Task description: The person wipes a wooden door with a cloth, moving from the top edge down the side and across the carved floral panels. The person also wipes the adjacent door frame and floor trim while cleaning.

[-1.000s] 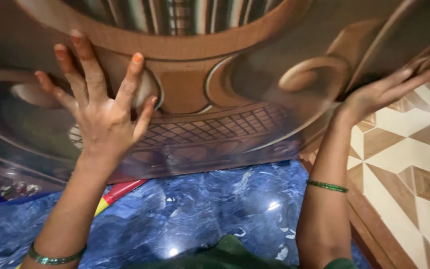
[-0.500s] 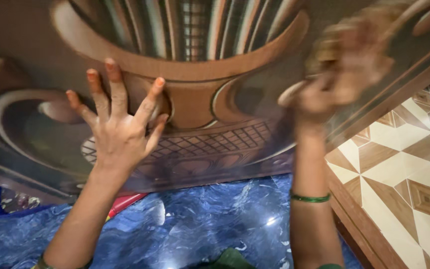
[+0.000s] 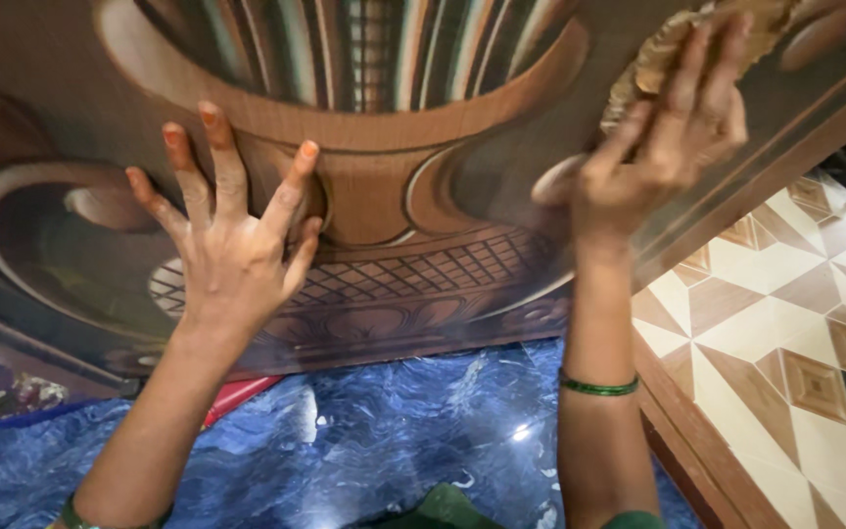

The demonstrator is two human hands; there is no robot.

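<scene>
- Two bare hands bear on a large glossy door panel (image 3: 394,196), printed in brown with an urn-and-lattice carving pattern; it fills the upper part of the view.
- Left hand (image 3: 232,255): fingers spread wide, palm and fingertips flat against the panel just left of the printed urn's stem.
- Right hand (image 3: 668,137): at the panel's upper right, fingers pressing a crumpled tan cloth (image 3: 678,44) against the panel surface; how firmly the cloth is gripped cannot be told.
- Green bangle (image 3: 596,386) on the right wrist, below the panel's lower edge.
- Blue marbled surface (image 3: 374,431) lies beneath the panel.
- Red and yellow object (image 3: 237,397) shows just under the panel's lower edge, partly hidden.
- Geometric brown-and-cream tiled floor (image 3: 785,333) lies right of the panel.
</scene>
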